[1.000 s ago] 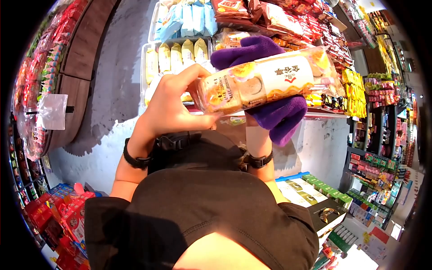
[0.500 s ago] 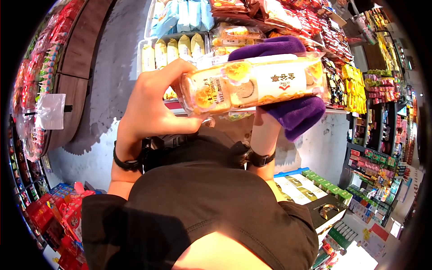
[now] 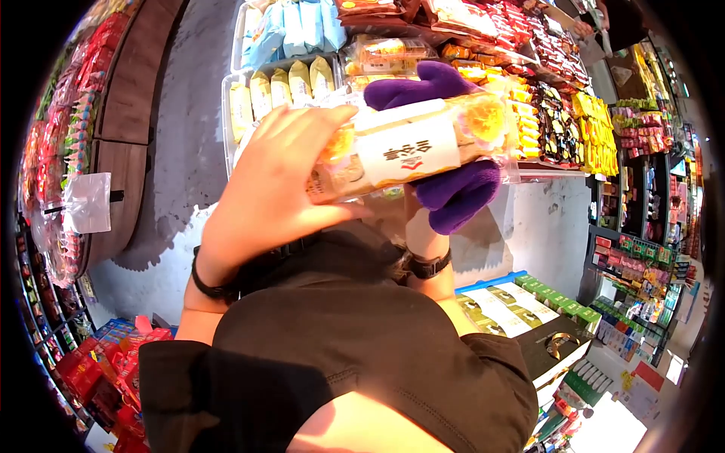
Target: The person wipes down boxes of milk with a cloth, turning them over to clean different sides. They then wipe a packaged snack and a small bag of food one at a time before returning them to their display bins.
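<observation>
**Package (image 3: 411, 147) lies crosswise, one end within the left hand's (image 3: 260, 174) spread**

We see the wrapped package reach out rightward from the left fingers (image 3: 325, 124), its long axis running across our body and slanting so that the far end sits a little farther from us. The left hand is the nearer one to the near end: its fingers lie over the upper edge and its thumb (image 3: 332, 217) stands well apart from them, by the lower edge. We cannot tell whether they press on the wrapper or only frame it.

Our right hand (image 3: 424, 217) comes up behind the middle of the package, with a purple cloth (image 3: 457, 196) showing past both long edges. The package and cloth hide the right fingers, so we cannot tell whether they are spread or closed. The label faces up at us, right of the left fingertips. Beyond the left fingers stand pale yellow packets (image 3: 300, 79) in a clear tub, with blue packets (image 3: 293, 30) farther off.
</observation>
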### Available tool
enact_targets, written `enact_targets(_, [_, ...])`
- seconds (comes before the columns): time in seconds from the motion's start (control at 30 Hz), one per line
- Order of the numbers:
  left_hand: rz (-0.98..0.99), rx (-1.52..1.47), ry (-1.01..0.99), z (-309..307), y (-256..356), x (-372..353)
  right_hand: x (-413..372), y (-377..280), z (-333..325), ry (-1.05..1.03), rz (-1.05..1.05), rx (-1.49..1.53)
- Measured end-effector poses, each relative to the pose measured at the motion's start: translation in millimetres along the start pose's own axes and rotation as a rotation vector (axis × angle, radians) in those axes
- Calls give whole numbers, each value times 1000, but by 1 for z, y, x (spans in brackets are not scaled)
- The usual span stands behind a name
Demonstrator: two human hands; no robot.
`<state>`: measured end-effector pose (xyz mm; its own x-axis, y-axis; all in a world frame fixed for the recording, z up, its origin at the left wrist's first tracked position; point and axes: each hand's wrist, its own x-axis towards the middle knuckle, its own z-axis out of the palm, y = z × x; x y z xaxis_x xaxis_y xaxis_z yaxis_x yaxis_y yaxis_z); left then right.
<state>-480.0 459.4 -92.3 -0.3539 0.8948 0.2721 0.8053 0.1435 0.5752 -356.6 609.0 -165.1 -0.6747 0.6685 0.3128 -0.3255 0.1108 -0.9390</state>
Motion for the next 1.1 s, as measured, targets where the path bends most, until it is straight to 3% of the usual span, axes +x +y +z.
enact_targets(0.07, [-74, -47, 63, 10, 8, 4, -1, 1, 0, 10, -4, -6])
enact_targets(0.23, [-15, -115, 108, 14, 3, 6, -2, 3, 2, -1, -6, -29])
enact_targets(0.3, [-85, -204, 94, 13, 1, 4, -2, 2, 5, -33, -12, -51])
enact_targets(0.53, [-59, -294, 166, 18, -7, 1, -6, -12, 10, -216, -43, -205])
enact_targets(0.73, [-71, -400, 86, 13, -1, 6, -10, -18, 17, -305, -76, -272])
enact_targets(0.83, [-203, -544, 71, 15, -2, 8, -6, -17, 19, -275, -51, -246])
enact_targets(0.93, [-68, -579, 47, 30, -17, 16, 3, -11, 20, -226, -5, -185])
enact_targets(1.1, [-215, -869, -208, 43, -27, 31, 10, -4, 20, -223, 8, -166])
